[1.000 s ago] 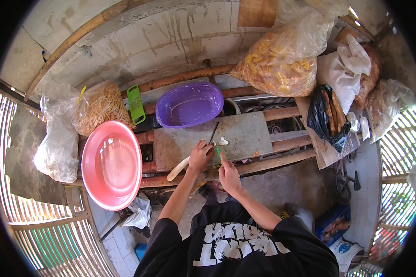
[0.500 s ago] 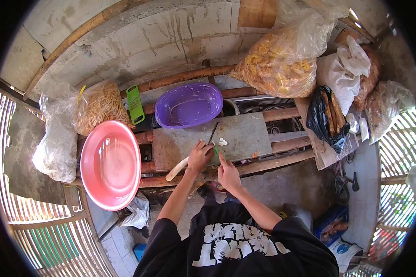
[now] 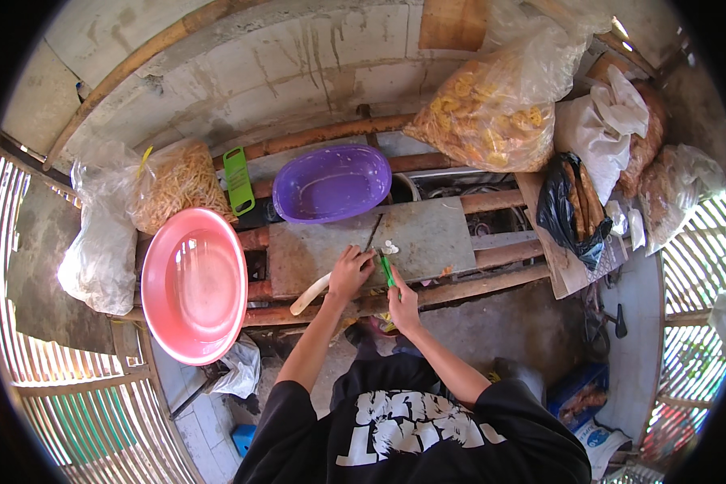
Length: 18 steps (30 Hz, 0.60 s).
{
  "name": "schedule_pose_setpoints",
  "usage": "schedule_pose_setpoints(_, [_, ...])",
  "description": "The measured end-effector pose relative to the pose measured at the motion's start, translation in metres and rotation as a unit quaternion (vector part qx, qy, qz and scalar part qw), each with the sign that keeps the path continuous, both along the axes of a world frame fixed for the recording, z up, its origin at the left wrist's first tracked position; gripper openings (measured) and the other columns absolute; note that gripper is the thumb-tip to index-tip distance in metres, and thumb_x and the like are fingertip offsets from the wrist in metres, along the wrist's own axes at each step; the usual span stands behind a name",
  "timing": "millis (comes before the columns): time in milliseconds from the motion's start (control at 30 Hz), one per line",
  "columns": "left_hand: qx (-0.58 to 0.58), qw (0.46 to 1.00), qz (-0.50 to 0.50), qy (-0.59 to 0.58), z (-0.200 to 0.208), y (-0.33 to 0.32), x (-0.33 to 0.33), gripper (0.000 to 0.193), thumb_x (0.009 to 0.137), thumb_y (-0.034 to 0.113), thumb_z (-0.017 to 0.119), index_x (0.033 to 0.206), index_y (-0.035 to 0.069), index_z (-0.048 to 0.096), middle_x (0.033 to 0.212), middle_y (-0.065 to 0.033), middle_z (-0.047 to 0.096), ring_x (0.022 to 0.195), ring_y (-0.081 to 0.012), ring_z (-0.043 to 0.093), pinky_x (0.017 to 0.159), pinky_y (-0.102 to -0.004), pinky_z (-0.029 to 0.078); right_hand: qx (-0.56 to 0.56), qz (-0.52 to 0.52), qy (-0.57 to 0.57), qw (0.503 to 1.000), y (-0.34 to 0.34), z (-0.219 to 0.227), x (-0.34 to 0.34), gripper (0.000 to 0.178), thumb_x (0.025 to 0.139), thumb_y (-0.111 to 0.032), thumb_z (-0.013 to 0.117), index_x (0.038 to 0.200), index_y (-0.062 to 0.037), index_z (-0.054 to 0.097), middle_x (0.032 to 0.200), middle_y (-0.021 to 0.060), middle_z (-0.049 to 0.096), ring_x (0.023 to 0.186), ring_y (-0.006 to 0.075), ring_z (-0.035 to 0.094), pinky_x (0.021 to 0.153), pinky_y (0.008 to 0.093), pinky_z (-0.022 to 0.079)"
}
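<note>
One pale stick (image 3: 308, 297), one green-handled knife (image 3: 390, 274)

The left hand (image 3: 352, 272) clasps the stick over a grey slab (image 3: 436, 238); the right hand (image 3: 403, 306), apart, grips the knife. Ahead lie white slices (image 3: 390, 247), too small to count. One purple basin (image 3: 331, 187) sits farther ahead, one pink basin (image 3: 194, 292) leftward; a pale wall (image 3: 363, 52) beyond.

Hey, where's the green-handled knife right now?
In the head view, the green-handled knife is in the right hand, just right of the left hand, beside small white slices.
</note>
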<state>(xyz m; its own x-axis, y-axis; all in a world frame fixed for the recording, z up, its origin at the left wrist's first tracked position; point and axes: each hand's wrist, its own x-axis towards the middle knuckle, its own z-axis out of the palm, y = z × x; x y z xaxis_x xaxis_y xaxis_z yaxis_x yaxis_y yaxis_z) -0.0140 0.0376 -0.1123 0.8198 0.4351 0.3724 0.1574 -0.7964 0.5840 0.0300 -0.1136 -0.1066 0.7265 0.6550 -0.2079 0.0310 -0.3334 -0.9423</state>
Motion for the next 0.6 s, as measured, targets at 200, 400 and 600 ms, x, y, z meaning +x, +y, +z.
schedule_pose_setpoints(200, [-0.021,0.999,-0.005,0.023,0.003,0.000,-0.002,0.023,0.063,0.004,0.059,0.086,0.004,0.060,0.072,-0.0098,0.047,0.074,-0.0267,0.049,0.064,-0.0359,0.043,-0.017,0.034,-0.119,0.992,0.000,0.014,-0.004,0.044,0.079,-0.003,0.040,0.124,-0.0027,0.037,0.078,0.0202,0.054,0.067,0.0311,0.052,0.066,0.0383,0.042])
schedule_pose_setpoints(400, [-0.027,0.999,-0.007,0.031,0.005,-0.003,-0.002,0.020,0.065,0.005,0.058,0.085,0.003,0.060,0.072,-0.0100,0.047,0.073,-0.0268,0.048,0.063,-0.0359,0.043,-0.049,0.055,-0.156,0.985,0.001,0.019,-0.008,0.048,0.078,-0.003,0.041,0.126,-0.0065,0.034,0.074,0.0204,0.051,0.068,0.0344,0.051,0.065,0.0401,0.041])
schedule_pose_setpoints(600, [-0.025,0.999,-0.008,0.020,0.007,-0.003,-0.002,0.019,0.065,0.006,0.059,0.084,0.003,0.060,0.070,-0.0097,0.047,0.072,-0.0266,0.048,0.063,-0.0355,0.043,-0.036,0.034,-0.151,0.987,0.002,0.019,-0.008,0.049,0.078,-0.003,0.041,0.126,-0.0064,0.034,0.074,0.0205,0.051,0.068,0.0349,0.051,0.064,0.0415,0.041])
